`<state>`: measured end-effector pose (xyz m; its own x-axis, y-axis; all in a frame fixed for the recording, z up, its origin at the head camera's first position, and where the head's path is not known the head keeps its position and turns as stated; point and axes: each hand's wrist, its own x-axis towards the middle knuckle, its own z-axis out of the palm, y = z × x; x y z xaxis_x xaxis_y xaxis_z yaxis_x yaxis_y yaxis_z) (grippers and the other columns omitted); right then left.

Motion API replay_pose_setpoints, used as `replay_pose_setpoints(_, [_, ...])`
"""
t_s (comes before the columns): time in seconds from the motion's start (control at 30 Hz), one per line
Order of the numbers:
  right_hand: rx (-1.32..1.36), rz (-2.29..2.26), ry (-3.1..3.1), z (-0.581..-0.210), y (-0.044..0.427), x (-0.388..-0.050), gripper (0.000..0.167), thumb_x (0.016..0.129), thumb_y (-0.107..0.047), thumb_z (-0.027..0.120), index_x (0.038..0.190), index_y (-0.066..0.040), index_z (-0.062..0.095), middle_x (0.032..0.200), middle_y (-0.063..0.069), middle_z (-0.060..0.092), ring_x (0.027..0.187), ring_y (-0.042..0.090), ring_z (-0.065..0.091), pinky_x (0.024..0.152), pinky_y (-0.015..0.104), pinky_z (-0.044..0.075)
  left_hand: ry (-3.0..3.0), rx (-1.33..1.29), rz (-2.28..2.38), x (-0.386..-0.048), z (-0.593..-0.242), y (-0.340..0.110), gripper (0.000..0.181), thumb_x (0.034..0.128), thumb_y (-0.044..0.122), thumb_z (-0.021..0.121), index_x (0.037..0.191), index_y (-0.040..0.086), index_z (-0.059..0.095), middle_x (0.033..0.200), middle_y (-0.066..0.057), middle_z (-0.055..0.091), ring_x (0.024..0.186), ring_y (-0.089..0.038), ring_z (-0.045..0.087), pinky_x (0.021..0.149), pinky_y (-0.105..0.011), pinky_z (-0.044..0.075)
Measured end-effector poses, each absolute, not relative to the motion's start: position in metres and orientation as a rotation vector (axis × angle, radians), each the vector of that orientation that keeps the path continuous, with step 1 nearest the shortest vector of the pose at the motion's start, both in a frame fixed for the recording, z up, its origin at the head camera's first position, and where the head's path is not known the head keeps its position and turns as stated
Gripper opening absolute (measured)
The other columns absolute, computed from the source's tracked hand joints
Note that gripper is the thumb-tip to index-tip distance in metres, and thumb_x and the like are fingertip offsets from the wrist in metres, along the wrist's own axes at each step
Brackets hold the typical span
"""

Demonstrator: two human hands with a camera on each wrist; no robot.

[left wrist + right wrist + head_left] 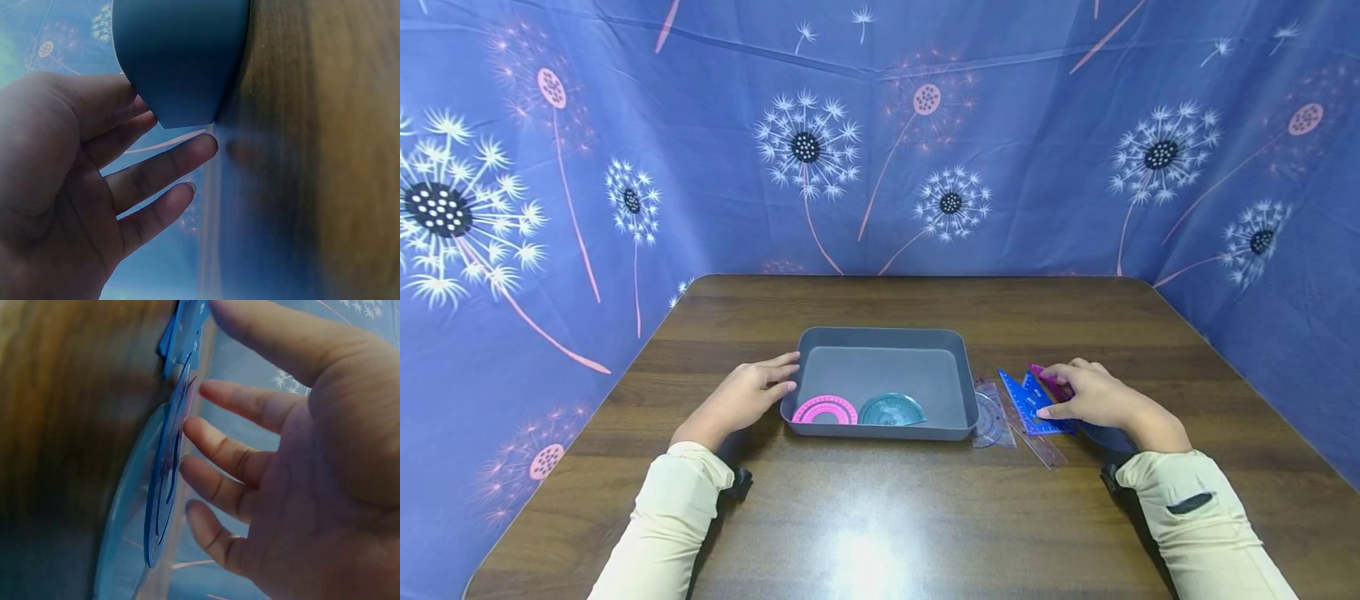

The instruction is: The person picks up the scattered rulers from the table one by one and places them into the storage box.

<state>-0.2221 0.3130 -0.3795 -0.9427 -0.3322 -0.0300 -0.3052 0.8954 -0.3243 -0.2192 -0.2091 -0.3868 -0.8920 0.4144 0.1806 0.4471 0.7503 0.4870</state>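
Note:
A grey rectangular tray point(880, 367) holds a pink protractor point(825, 402) and a teal protractor point(891, 408) along its near side. My left hand point(741, 400) touches the tray's left wall with loosely extended fingers, its lower fingers apart from it in the left wrist view. Over a pile right of the tray is my right hand point(1097, 400), fingers spread. Its thumb meets a blue set square point(1021, 408); the fingertips hover close to a magenta piece point(1037, 371). Blue curved-edged pieces point(165, 487) lie beneath the fingers in the right wrist view, mostly hidden in the head view.
Between tray and pile lies a clear template point(988, 417) with circular markings. A transparent ruler point(1047, 451) sticks out below the blue set square. Everything stands on a brown wooden table point(760, 508), with a blue dandelion-print cloth point(865, 150) hanging around it.

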Motion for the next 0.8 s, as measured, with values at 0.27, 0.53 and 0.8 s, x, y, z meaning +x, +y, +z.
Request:
replay_pose_setpoints(0.27, [-0.505, -0.49, 2.928, -0.3775, 0.3109, -0.22, 0.074, 0.08, -0.046, 0.081, 0.129, 0.003, 0.059, 0.111, 0.022, 0.058, 0.106, 0.044, 0.049, 0.086, 0.061, 0.045, -2.885, -0.705, -0.821, -0.2185, -0.3864, -0.2097, 0.039, 0.1008, 0.018, 0.06, 0.135, -0.001, 0.06, 0.15, -0.008, 0.048, 0.136, -0.033, 0.047, 0.109, -0.054, 0.039])
replay_pose_setpoints(0.53, [-0.57, -0.594, 2.877, -0.3799, 0.3125, -0.2233, 0.057, 0.083, -0.031, 0.081, 0.121, 0.006, 0.06, 0.101, 0.016, 0.064, 0.096, 0.034, 0.061, 0.084, 0.055, 0.051, -2.883, -0.707, -0.808, -0.2188, -0.3866, -0.2088, 0.039, 0.1009, 0.018, 0.06, 0.135, -0.001, 0.06, 0.149, -0.008, 0.05, 0.135, -0.034, 0.047, 0.11, -0.054, 0.038])
replay_pose_setpoints(0.8, [-0.6, -0.598, 2.914, -0.3796, 0.3109, -0.2226, 0.042, 0.083, -0.024, 0.081, 0.112, 0.002, 0.064, 0.095, 0.011, 0.062, 0.09, 0.029, 0.06, 0.081, 0.051, 0.05, -2.887, -0.704, -0.806, -0.2194, -0.3861, -0.2084, 0.039, 0.1008, 0.018, 0.06, 0.135, -0.001, 0.061, 0.15, -0.008, 0.049, 0.136, -0.034, 0.046, 0.111, -0.054, 0.037])
